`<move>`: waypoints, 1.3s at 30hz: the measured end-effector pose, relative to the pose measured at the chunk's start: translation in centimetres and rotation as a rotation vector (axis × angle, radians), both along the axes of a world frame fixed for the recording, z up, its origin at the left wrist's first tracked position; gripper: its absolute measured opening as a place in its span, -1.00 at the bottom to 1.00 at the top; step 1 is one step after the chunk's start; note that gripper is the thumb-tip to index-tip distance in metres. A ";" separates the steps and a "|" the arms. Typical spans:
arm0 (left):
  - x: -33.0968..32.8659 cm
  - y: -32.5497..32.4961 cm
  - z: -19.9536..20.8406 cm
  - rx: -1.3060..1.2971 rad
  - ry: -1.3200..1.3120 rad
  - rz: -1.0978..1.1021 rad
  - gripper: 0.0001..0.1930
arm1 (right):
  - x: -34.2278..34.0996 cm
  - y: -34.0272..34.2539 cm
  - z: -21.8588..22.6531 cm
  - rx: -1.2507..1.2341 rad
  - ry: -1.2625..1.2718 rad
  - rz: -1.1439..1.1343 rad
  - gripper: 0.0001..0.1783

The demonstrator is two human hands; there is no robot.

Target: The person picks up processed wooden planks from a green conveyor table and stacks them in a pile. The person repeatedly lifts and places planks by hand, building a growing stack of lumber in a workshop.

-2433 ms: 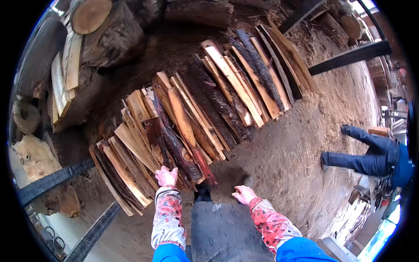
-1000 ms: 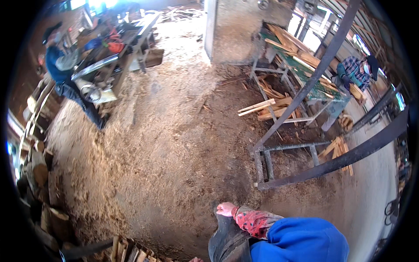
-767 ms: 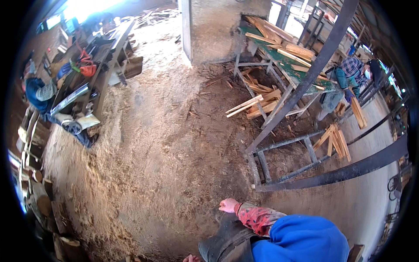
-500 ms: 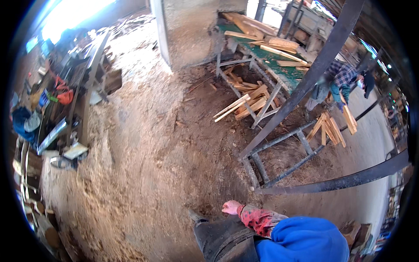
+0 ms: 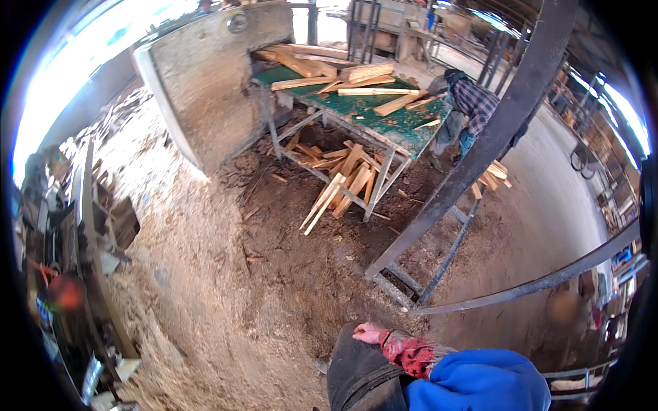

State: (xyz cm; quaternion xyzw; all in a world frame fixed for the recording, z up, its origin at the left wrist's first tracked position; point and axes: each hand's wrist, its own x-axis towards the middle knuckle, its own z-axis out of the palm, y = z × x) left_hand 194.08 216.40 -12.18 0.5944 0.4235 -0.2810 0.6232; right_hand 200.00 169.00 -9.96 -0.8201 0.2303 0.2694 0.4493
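Observation:
My right hand [image 5: 371, 333] is in front of my dark trouser leg or apron [image 5: 362, 373], at the lower middle. Its fingers look loosely curled in, with no object visible in them. The red patterned sleeve [image 5: 410, 353] leads back to my blue upper garment [image 5: 480, 380]. My left hand does not show. Ahead, a green-topped table [image 5: 370, 108] carries several rough boards [image 5: 367, 72]. Below it lies a heap of wood strips [image 5: 353, 171], some leaning out over the frame's lower bar.
Close at my right, a dark slanted metal beam [image 5: 473, 154] meets a low metal frame [image 5: 442, 257]. A person in a plaid shirt [image 5: 478, 103] bends at the table's right end. A tall panel [image 5: 209, 89] stands left of the table. Sawdust covers the floor [image 5: 205, 274].
My view has swung to the right, so the table appears further left and nearer. My right hand stays low by my leg. The other person's wood is now mostly hidden behind the beam.

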 end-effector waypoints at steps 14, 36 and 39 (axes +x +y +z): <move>27.6 -16.2 2.7 -0.014 0.013 -0.220 -0.69 | 21.2 -12.4 -2.0 -0.015 0.022 -0.194 -0.47; 70.2 -23.8 -0.3 -0.136 -0.143 -0.438 -0.75 | 37.8 -20.2 4.0 -0.061 -0.221 -0.779 -0.57; 75.9 -24.8 -0.6 -0.144 -0.217 -0.448 -0.76 | 39.6 -21.8 6.6 0.016 -0.315 -0.889 -0.65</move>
